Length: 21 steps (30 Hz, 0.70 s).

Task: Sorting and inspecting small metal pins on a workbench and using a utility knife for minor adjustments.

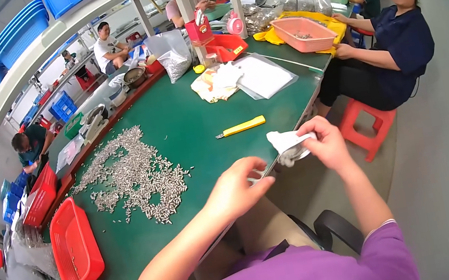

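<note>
At the table's front edge, my right hand (pixel 326 144) pinches a crumpled white cloth-like piece (pixel 285 143) whose greyish lower folds hang down; its exact kind is unclear. My left hand (pixel 239 190) is apart from it on the left, thumb and fingers spread, with nothing clearly held. Beyond both hands, a yellow utility knife (pixel 241 126) lies on the green tabletop (pixel 210 160). To the left spreads a large heap of small silvery metal pins (pixel 144 174).
A red basket (pixel 76 245) stands at the left edge beside clear bags of parts (pixel 37 260). Farther back lie white sheets (pixel 264 76), a cloth (pixel 218 83) and a pink basket (pixel 305 34). A person (pixel 399 45) sits on a red stool at right.
</note>
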### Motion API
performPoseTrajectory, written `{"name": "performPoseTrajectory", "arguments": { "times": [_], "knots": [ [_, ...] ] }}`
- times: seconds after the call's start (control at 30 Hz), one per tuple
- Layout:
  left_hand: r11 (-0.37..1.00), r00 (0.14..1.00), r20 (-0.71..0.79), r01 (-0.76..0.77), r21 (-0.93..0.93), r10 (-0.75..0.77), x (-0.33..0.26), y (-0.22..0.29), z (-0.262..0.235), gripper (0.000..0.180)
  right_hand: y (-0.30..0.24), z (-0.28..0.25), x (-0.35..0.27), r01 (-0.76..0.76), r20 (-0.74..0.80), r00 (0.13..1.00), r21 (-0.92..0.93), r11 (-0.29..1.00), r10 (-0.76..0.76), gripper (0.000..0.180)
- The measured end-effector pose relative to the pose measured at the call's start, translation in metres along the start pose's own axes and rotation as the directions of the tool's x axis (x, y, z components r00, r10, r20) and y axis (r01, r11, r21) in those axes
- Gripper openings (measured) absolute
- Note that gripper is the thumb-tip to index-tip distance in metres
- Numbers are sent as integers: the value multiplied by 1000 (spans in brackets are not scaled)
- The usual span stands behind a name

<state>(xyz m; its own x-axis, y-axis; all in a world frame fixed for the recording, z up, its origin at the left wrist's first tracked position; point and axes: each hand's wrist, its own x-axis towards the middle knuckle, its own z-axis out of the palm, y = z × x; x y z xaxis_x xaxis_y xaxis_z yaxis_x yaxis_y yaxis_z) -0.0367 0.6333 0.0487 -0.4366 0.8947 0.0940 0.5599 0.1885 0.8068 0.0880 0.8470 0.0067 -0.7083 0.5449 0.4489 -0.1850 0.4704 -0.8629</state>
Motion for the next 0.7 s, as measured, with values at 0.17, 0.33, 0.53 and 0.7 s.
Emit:
{"name": "performPoseTrajectory", "arguments": {
  "times": [0.17, 0.33, 0.53, 0.7],
  "knots": [
    [933, 996, -24, 68, -354, -82, 35, 0, 28, 34, -9, 27, -10, 157, -49, 987, 15, 987, -156, 19],
    [936, 982, -182, -29, -352, -38, 52, -14, 42, 21, -22, 27, -16, 204, -48, 974, -235, 950, -221, 25],
    [976, 979, -177, -130, -175, 99, 66, -9, 47, 20, -18, 16, -9, 401, -5, 876, -549, 733, -483, 28],
    [978, 983, -158, -121, -172, 94, 76, -10, 52, 19, -8, 12, -11, 383, -73, 873, -510, 770, -483, 20]
  ]
}}
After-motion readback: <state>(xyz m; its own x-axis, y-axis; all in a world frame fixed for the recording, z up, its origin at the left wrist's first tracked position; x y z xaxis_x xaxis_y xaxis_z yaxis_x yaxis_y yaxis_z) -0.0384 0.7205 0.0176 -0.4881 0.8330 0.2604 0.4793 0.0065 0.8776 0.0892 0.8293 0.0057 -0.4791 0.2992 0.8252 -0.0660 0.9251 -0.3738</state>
